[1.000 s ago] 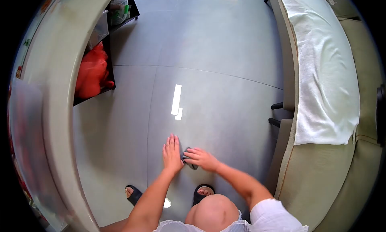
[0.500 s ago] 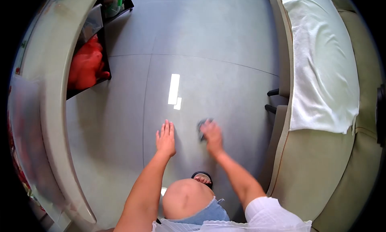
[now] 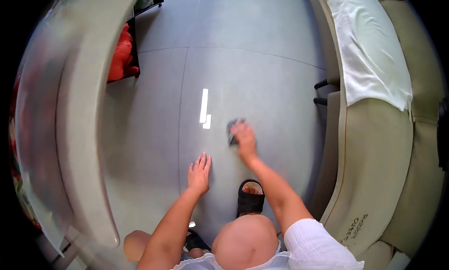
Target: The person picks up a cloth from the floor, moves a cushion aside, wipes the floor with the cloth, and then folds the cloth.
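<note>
A small dark grey cloth lies on the grey tiled floor, right of two bright light reflections. My right hand presses on it with bent fingers, slightly blurred, and its left edge shows beyond the fingertips. My left hand rests flat on the floor, lower and to the left, fingers stretched out and nothing in it.
At the right stands a beige sofa with a white towel over it and dark legs. A pale tabletop edge curves along the left, above a dark shelf with a red bag. Black sandals are on my feet.
My right hand has moved the cloth forward and right, away from my left hand. The view has shifted, and my knees and feet have changed position.
</note>
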Available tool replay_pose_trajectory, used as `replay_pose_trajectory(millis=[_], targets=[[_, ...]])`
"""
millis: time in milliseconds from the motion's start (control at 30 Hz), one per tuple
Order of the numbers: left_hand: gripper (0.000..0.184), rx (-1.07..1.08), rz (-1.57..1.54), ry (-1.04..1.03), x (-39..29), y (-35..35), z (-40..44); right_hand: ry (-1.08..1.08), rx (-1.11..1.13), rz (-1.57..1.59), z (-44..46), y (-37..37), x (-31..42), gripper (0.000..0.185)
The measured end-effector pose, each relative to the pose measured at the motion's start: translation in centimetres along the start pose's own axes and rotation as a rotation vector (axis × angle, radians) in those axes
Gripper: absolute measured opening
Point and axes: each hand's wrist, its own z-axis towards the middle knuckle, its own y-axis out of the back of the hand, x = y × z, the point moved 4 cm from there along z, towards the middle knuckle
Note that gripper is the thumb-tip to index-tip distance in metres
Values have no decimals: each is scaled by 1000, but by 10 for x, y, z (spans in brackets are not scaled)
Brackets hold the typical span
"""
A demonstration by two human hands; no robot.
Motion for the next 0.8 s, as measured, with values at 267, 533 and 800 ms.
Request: replay_pose_trajectory(millis=[267, 533, 800], targets=[[73, 11, -58, -142, 2, -34, -21, -50, 448, 194, -86, 24, 70, 61], [68, -74, -141, -213, -47, -13, -46, -434, 236, 109, -101, 155, 70, 60], [73, -150, -130, -158, -41, -22, -26, -328, 70, 7, -118, 168, 62, 62]])
